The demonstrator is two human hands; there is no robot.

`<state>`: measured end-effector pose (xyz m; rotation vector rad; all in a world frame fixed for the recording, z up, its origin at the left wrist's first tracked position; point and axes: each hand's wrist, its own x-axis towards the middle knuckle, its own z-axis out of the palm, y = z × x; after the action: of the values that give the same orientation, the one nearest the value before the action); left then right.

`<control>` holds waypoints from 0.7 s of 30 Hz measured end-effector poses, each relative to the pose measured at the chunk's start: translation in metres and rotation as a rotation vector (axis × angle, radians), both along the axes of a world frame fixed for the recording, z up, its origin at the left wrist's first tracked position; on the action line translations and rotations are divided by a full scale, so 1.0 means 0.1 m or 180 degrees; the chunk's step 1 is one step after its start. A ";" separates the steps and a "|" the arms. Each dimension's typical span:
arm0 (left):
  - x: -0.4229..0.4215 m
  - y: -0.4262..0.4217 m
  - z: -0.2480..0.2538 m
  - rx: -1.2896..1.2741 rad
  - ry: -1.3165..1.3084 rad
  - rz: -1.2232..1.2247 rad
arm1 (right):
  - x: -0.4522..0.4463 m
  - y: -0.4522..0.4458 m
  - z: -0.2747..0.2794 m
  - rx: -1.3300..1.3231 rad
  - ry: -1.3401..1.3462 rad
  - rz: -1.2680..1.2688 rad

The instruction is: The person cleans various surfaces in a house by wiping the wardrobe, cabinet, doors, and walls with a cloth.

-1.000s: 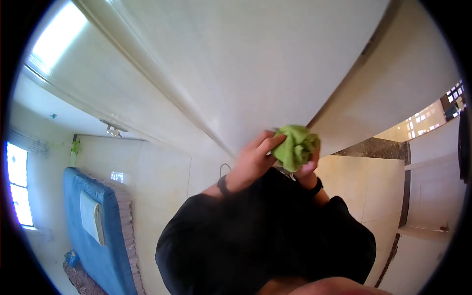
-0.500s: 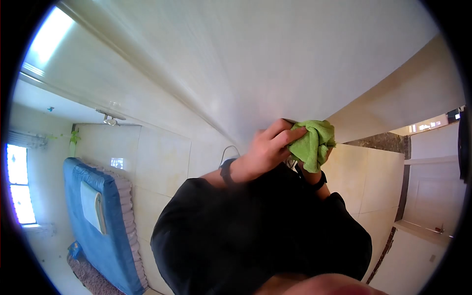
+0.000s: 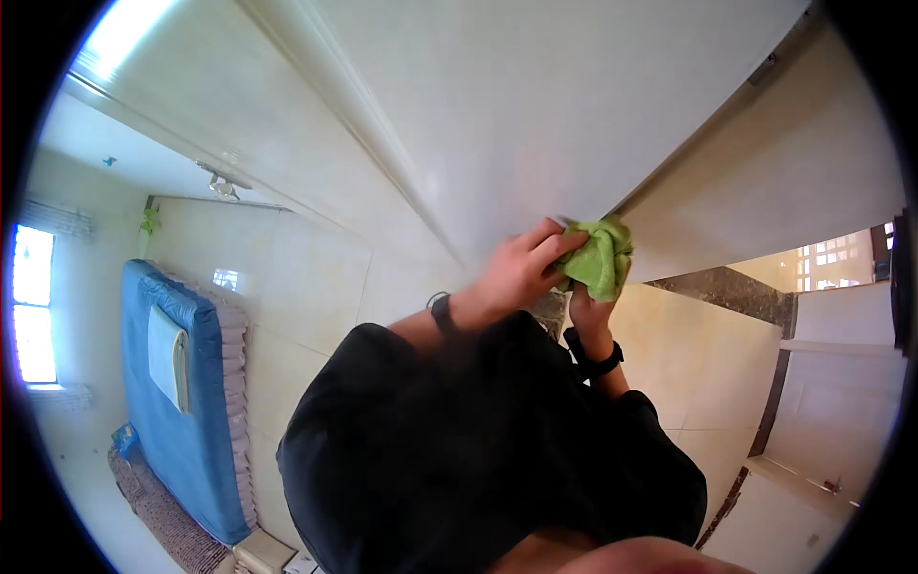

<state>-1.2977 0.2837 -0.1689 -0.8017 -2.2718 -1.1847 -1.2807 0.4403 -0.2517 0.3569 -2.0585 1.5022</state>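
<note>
A crumpled green cloth (image 3: 601, 263) is bunched at the edge of a large white door (image 3: 535, 105). My left hand (image 3: 516, 273) comes from the left, its fingers closed over the cloth's left side. My right hand (image 3: 591, 308) reaches up from below and holds the cloth's underside; the cloth hides most of its fingers. Both wrists carry dark bands.
Left, a blue mattress (image 3: 182, 392) bears a folded pale item (image 3: 169, 359), near a bright window (image 3: 35, 306). A door handle (image 3: 222, 184) is at upper left. Pale floor tiles (image 3: 708, 354) and another white door (image 3: 832, 411) lie to the right.
Both hands and the cloth sit slightly higher and further left in view. More of my right hand and wrist shows below the cloth. The door's edge appears shifted as the view turned.
</note>
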 end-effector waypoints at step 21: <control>-0.12 -1.52 -0.38 0.0189 -0.0631 -0.0347 | 0.00 -1.66 -0.30 -0.0808 0.0172 -0.0764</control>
<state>-1.3099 0.1321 -0.2068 -0.8273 -2.3623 -1.4316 -1.2811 0.2741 -0.2814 0.0485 -1.7706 1.5613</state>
